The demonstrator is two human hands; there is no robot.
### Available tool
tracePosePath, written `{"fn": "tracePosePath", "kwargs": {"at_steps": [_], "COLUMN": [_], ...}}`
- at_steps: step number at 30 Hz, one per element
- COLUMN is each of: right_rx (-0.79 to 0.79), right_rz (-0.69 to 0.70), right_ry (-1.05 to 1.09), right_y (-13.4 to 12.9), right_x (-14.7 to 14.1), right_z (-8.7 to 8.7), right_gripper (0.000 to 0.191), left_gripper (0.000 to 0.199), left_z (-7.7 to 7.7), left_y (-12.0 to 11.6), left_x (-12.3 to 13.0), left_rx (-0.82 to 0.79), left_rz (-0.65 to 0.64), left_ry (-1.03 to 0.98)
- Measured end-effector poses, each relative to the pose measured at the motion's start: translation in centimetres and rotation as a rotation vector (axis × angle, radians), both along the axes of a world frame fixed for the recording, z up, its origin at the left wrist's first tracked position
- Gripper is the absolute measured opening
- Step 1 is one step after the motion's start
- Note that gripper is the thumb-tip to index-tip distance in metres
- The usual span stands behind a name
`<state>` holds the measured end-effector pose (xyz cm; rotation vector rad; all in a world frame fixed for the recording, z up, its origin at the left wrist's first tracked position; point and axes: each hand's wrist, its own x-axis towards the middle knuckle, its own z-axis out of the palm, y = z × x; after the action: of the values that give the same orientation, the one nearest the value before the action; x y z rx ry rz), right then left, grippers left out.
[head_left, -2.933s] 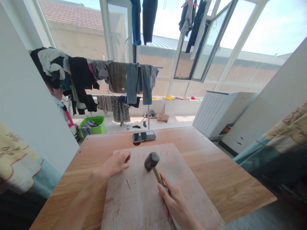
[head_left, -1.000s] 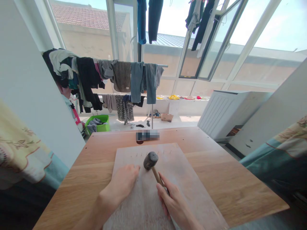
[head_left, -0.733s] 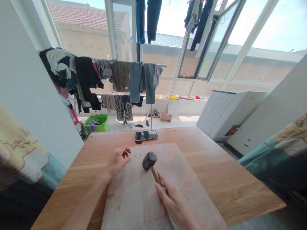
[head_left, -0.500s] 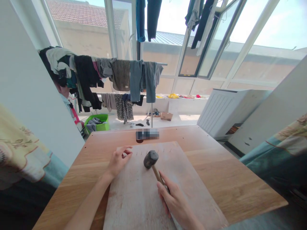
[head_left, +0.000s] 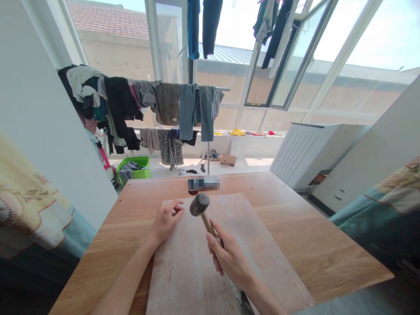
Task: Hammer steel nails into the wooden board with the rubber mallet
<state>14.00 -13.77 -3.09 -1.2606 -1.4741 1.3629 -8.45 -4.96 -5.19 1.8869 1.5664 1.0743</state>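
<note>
My right hand point(head_left: 226, 249) is wrapped round the wooden handle of a hammer point(head_left: 200, 204), whose dark head is above the far part of a pale board point(head_left: 197, 271). Several thin nails point(head_left: 227, 205) stand upright in a row near the board's far edge, some hidden behind the hammer head. At the board's far left corner is my left hand point(head_left: 169, 218), thumb and forefinger curled towards each other. What lies between those fingertips is too small to make out.
The board lies on a wooden table point(head_left: 305, 232). A blurred box-like item point(head_left: 203, 183) is at the table's far edge. Beyond stand a laundry rack with clothes point(head_left: 167, 103), a green basket point(head_left: 142, 171) and a white ribbed cabinet point(head_left: 298, 148).
The hammer and my right hand have moved left and away from me, bringing the hammer head nearer my left hand. My left hand keeps its pose at the corner.
</note>
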Motion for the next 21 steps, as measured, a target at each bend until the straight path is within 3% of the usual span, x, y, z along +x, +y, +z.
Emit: {"fn": "tracePosePath", "kwargs": {"at_steps": [8,11,14,16,19,21], "right_rx": [0.066,-0.010,-0.118,-0.174,-0.225,-0.202], "right_rz": [0.088,0.070,-0.055,-0.178,-0.316,-0.321], "right_ry": [-0.145,-0.013,0.243,0.324,0.297,0.238], "right_y": [2.3,1.2,-0.9,-2.3,-3.5,-3.7], "right_x": [-2.7,-2.2,-0.7,0.8,3.2,4.4], "right_z": [0.9,0.8,0.4,-0.1,-1.4,-2.3], "right_gripper": [0.048,0.056,0.072,0.072,0.060,0.061], "left_gripper": [0.019,0.025,0.034,0.035,0.035,0.033], "left_z": [0.2,-0.1,-0.7,-1.0,-0.9,-0.5], "left_y": [-0.1,0.1,0.1,0.1,0.2,0.3], "left_x": [-0.1,-0.3,-0.3,-0.3,-0.3,-0.1], "left_rx": [0.063,0.057,0.040,0.061,0.107,0.143], "left_rz": [-0.067,-0.050,-0.034,-0.026,-0.010,0.016], "left_ry": [0.011,0.015,0.010,0.035,0.091,0.135]}}
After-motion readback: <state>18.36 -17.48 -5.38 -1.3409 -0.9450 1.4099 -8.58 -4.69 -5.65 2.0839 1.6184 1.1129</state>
